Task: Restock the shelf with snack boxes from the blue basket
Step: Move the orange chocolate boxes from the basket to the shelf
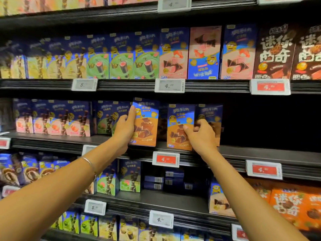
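Note:
My left hand (124,127) grips the left edge of a blue-and-orange snack box (145,122), held upright and slightly tilted at the front of the middle shelf (243,151). My right hand (201,134) holds a second box of the same kind (179,126) by its right side, thumb across the front, the box standing on the shelf. A third matching box (211,117) stands just behind and right of it. The blue basket is out of view.
To the right of the boxes the middle shelf is a dark gap. Pink and green snack boxes (57,118) fill its left part. Price tags (165,159) hang on the shelf edges. Shelves above and below hold more boxes.

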`<state>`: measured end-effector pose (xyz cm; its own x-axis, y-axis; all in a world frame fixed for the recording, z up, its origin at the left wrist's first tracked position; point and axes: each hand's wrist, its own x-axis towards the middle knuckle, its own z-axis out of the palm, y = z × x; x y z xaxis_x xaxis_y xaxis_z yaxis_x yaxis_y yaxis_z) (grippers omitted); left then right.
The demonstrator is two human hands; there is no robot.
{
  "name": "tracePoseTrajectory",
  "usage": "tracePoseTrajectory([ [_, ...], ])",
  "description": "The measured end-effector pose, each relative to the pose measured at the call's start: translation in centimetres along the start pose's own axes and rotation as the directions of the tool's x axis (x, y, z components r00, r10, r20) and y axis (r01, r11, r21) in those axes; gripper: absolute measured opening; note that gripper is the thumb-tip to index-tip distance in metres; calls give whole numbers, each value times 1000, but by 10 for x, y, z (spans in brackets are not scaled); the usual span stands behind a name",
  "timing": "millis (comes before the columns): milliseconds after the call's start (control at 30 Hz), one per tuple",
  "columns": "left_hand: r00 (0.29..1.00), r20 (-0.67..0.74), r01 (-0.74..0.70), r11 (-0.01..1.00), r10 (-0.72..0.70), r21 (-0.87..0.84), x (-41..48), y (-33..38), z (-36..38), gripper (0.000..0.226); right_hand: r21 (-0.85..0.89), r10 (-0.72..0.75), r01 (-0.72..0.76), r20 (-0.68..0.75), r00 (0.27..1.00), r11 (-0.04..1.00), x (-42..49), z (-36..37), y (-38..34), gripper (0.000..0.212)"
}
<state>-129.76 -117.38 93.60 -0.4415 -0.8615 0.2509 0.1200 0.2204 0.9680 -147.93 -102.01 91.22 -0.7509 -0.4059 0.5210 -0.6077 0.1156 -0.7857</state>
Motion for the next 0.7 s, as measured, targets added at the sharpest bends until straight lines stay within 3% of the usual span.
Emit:
tracePoseTrajectory([
  [233,1000,20,10,1000,-10,-22,3,3,-9,77,-207,-40,42,14,999,978,4,31,-1,42],
  [700,999,45,-3,996,7,-92,16,1,-18,78,-229,-61,65,24,998,971,10,69,-15,42],
])
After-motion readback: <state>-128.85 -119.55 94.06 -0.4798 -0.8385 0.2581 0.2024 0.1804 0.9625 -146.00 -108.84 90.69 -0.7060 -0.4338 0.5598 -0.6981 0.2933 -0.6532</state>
